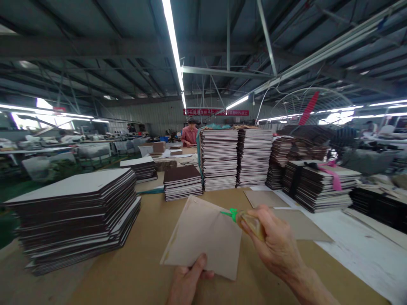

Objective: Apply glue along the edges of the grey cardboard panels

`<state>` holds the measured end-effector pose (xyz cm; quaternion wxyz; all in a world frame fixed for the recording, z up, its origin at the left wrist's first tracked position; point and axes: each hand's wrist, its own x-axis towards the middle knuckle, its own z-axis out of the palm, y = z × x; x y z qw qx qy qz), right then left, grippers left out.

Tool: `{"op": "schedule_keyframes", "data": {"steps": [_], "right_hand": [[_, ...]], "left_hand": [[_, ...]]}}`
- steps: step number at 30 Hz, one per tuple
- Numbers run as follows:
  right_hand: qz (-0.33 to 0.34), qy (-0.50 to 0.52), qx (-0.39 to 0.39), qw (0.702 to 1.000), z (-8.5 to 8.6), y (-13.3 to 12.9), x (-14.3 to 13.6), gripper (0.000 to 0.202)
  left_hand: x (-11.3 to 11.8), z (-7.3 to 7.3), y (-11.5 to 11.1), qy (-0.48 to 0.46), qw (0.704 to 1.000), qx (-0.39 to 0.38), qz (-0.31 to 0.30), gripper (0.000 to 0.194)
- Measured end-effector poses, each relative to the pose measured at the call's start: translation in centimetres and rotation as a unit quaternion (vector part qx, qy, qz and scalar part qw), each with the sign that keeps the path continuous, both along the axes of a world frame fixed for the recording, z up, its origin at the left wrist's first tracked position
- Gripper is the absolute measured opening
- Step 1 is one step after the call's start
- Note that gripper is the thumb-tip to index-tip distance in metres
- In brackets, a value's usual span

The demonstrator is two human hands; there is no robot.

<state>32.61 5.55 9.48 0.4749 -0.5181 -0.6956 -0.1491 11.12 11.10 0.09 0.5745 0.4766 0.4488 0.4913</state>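
Note:
My left hand pinches the near edge of a grey-brown cardboard sheet and holds it tilted up above the brown worktable. My right hand grips a clear glue bottle with a green nozzle. The nozzle tip touches the sheet near its upper right edge.
A tall stack of dark boards stands at my left. More stacks line the far side, with a ribbon-tied stack at the right. Loose cardboard sheets lie at the right. A person in a red shirt works far behind.

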Motion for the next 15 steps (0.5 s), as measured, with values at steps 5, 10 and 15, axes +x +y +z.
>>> {"op": "schedule_keyframes", "data": {"steps": [5, 10, 15], "right_hand": [[0.006, 0.000, 0.010, 1.000, 0.20, -0.30, -0.28, 0.009], [-0.001, 0.006, 0.000, 1.000, -0.04, -0.35, -0.24, 0.007], [0.012, 0.005, 0.014, 1.000, 0.26, -0.39, -0.48, 0.006]], "left_hand": [[-0.09, -0.21, 0.18, 0.000, 1.000, 0.000, 0.015, 0.047], [-0.04, -0.37, 0.16, -0.001, 1.000, -0.004, 0.022, 0.049], [-0.14, -0.51, 0.19, 0.035, 0.999, 0.007, 0.008, 0.048]]}}
